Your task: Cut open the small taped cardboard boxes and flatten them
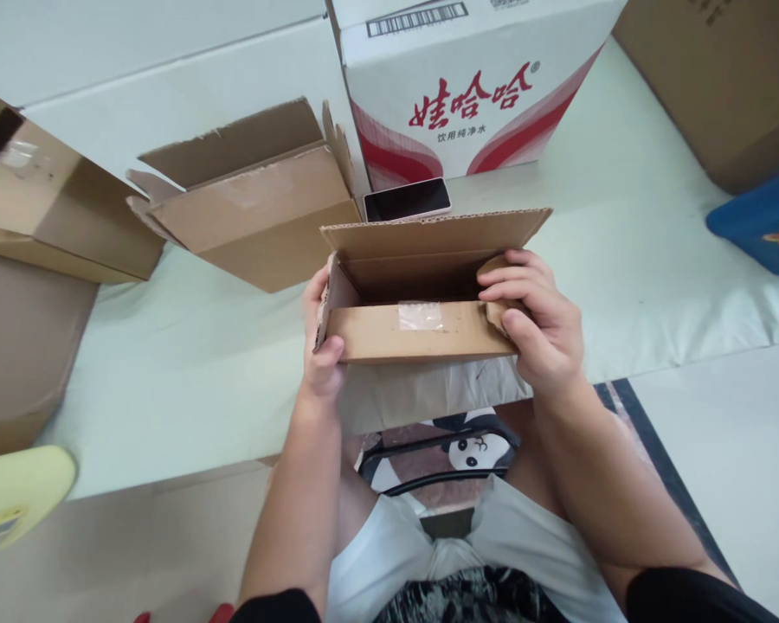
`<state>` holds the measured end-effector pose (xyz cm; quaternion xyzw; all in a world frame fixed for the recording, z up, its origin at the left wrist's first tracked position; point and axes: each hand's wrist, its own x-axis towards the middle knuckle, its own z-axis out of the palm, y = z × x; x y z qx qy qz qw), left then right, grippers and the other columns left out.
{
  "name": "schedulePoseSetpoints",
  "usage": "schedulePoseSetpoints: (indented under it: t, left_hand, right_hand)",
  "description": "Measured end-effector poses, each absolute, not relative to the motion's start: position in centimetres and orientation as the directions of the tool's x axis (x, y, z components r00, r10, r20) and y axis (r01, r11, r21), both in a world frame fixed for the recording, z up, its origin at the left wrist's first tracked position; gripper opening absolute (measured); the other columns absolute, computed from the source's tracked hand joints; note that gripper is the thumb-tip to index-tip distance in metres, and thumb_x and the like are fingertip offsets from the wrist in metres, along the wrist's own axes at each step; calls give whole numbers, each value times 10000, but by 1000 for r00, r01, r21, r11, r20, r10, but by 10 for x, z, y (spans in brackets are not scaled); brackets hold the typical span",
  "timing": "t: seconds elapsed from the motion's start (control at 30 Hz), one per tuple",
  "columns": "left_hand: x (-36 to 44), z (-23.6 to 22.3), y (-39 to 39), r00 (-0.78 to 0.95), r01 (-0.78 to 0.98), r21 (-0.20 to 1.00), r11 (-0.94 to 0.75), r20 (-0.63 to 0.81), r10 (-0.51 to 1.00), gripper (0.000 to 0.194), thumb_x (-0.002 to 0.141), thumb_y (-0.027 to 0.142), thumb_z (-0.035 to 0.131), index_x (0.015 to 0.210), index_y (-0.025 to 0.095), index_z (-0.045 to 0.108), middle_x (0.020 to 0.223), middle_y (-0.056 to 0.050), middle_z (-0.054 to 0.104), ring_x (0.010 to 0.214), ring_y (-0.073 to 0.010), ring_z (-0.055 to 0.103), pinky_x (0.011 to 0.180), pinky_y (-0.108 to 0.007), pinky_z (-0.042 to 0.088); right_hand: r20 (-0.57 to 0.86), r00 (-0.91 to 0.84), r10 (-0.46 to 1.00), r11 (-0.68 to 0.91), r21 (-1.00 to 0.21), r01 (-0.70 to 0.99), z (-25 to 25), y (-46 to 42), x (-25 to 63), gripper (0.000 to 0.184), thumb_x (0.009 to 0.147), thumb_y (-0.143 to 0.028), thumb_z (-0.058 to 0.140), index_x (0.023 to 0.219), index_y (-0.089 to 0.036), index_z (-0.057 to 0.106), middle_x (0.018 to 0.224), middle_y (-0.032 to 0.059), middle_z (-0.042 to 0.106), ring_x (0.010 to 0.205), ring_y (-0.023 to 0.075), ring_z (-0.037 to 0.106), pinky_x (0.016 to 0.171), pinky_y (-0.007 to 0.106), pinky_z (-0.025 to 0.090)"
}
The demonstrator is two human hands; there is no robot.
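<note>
A small brown cardboard box (421,337) with a strip of clear tape on its front panel is held between my hands over the table's near edge. Its back flap stands up, and the inside looks dark. My left hand (323,346) grips the left end, thumb on the front corner and fingers behind the side flap. At the right end, my right hand (538,320) is closed round the side flap, fingertips over the top and thumb in front. Just behind the box lies a phone (408,201) with a dark screen.
An open cardboard box (260,216) stands behind to the left, beside a white carton with red lettering (454,112). More brown boxes (71,199) are at the left. A blue bin (762,221) sits right, a yellow-green object (19,497) lower left. Pale cloth (188,372) covers the table.
</note>
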<state>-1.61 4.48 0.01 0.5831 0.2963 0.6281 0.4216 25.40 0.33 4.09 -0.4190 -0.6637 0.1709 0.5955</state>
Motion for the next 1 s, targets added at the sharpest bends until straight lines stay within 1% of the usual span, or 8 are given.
schedulePoseSetpoints:
  t: [0.13,0.37,0.5,0.6,0.67,0.77,0.87,1.0]
  left_hand:
    - [-14,2,44,14,-209,855,-474,488,873,761,742,737,794,1419,402,697,1501,-8,655,1522,-415,506,1331,-589,345]
    - [-13,-2,43,-42,-189,860,-474,475,879,755,720,782,790,1368,406,694,1450,-27,660,1556,-457,455,1341,-660,288]
    - [-11,-5,43,-48,-203,859,-469,470,881,741,736,771,775,1381,419,678,1478,-18,641,1548,-468,463,1329,-680,303]
    - [-11,-6,42,-35,-230,856,-463,469,883,731,753,751,763,1394,411,668,1476,-15,642,1524,-457,494,1319,-662,337]
    - [-11,-6,41,-41,-236,850,-471,476,879,681,772,723,756,1373,411,685,1476,-5,642,1498,-440,526,1317,-643,353]
    - [-12,-6,40,-83,-216,836,-504,499,863,628,776,711,762,1331,423,708,1461,8,644,1495,-424,532,1337,-629,331]
    - [-14,-4,37,-100,-173,856,-487,477,873,672,760,746,764,1343,417,699,1411,-10,665,1516,-435,507,1347,-645,312]
    - [-13,5,32,-65,-197,894,-402,398,915,729,731,729,794,1372,396,699,1434,-32,669,1508,-437,518,1331,-626,371]
  right_hand:
    - [646,69,760,584,-726,362,41,2,253,160,941,-337,624,950,-302,780,1033,34,834,1066,307,759,1203,655,473]
    - [650,93,755,577,-724,377,40,1,251,172,940,-357,612,923,-300,773,1005,33,829,1026,304,763,1196,665,479]
    - [653,96,751,578,-721,382,40,1,250,171,940,-350,604,923,-302,767,984,29,828,1000,298,768,1186,657,491]
    - [660,99,745,587,-719,372,40,0,249,169,941,-334,604,936,-304,770,980,26,827,980,287,765,1174,641,500]
    - [658,102,746,585,-720,373,40,0,248,168,938,-333,605,940,-306,771,971,24,823,967,285,761,1173,640,502]
    - [651,115,750,564,-722,402,40,-2,247,189,942,-374,592,918,-310,768,948,30,815,957,299,755,1181,660,494]
    - [642,119,758,540,-719,438,40,-5,246,230,951,-420,570,905,-312,768,937,40,806,966,316,747,1189,677,479]
    - [649,102,754,555,-713,429,40,-6,246,215,960,-385,572,944,-316,775,953,35,812,967,309,746,1174,664,489]
